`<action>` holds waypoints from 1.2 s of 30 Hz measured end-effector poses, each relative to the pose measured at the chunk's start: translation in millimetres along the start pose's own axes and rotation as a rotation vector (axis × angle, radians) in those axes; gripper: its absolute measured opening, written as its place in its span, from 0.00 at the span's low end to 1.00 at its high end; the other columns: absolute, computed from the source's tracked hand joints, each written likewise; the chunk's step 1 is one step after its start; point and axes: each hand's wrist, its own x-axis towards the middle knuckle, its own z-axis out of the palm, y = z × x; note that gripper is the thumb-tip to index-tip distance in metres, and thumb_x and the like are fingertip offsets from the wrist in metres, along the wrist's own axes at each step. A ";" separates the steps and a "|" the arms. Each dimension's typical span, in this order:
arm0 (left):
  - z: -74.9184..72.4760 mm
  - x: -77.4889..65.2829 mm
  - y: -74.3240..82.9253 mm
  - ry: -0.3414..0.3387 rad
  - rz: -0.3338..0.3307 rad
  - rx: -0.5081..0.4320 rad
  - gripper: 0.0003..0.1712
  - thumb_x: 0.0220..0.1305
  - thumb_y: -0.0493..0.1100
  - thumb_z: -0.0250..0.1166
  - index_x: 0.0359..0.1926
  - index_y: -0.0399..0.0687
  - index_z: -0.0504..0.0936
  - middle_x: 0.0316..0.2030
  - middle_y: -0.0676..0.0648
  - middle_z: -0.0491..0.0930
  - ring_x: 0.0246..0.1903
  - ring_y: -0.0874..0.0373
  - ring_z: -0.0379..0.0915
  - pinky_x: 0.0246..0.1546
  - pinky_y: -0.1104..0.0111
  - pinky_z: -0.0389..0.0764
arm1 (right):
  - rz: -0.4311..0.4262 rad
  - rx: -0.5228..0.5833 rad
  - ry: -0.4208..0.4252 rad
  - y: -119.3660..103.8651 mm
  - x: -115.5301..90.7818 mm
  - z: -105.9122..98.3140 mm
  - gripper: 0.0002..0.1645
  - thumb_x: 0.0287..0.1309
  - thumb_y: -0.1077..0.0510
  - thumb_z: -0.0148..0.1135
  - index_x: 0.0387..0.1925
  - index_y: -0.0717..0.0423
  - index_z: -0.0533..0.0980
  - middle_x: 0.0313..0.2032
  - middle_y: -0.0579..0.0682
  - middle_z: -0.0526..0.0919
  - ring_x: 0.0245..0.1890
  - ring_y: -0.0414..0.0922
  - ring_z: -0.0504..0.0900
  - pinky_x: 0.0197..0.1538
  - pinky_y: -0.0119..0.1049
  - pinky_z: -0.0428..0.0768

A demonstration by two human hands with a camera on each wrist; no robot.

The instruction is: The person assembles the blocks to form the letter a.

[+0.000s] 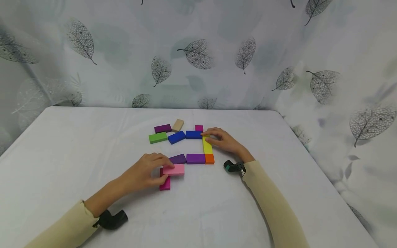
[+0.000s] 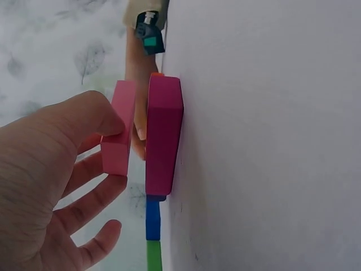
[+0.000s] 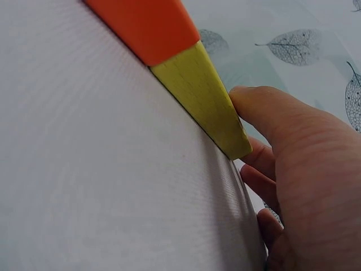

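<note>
My left hand (image 1: 147, 172) pinches a light pink block (image 1: 175, 169) between thumb and fingers. In the left wrist view the pink block (image 2: 119, 127) is apart from the magenta block (image 2: 163, 135), held just above it. That magenta block (image 1: 165, 185) lies on the table below the hand. My right hand (image 1: 227, 141) is at the far end of a yellow block (image 1: 207, 146). Its thumb rests on the yellow block (image 3: 206, 101) in the right wrist view, with fingers around the end. A blue block (image 1: 193, 134) meets the yellow one beside the right fingertips.
An orange block (image 1: 209, 158), a purple block (image 1: 195, 158) and a darker purple block (image 1: 178, 159) continue the row. Farther back lie another blue block (image 1: 176, 137), green (image 1: 158, 137), plum (image 1: 162, 128), tan (image 1: 177, 125) and magenta (image 1: 199, 128) blocks on the white table (image 1: 93, 137).
</note>
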 end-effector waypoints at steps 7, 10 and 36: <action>0.4 -1.0 5.5 -0.026 -0.004 -0.011 0.18 0.52 0.39 0.72 0.46 0.54 0.83 0.46 0.55 0.80 0.51 0.58 0.74 0.48 0.57 0.74 | 0.000 0.008 0.004 0.7 1.3 -0.3 0.22 0.68 0.52 0.57 0.61 0.51 0.76 0.65 0.54 0.70 0.69 0.53 0.61 0.71 0.58 0.54; 0.1 -1.1 8.0 -0.062 -0.010 -0.013 0.18 0.53 0.41 0.72 0.47 0.54 0.82 0.47 0.55 0.80 0.51 0.58 0.74 0.49 0.57 0.74 | 0.005 0.013 0.005 1.2 1.9 -0.5 0.22 0.68 0.52 0.57 0.61 0.51 0.76 0.65 0.54 0.70 0.69 0.53 0.60 0.71 0.58 0.53; 14.2 -5.6 16.5 -0.103 0.221 -0.055 0.16 0.53 0.39 0.72 0.44 0.56 0.82 0.43 0.57 0.80 0.48 0.63 0.74 0.49 0.54 0.70 | -0.006 0.012 0.003 0.9 0.5 -0.2 0.21 0.68 0.52 0.58 0.60 0.48 0.77 0.64 0.52 0.71 0.68 0.52 0.61 0.71 0.57 0.54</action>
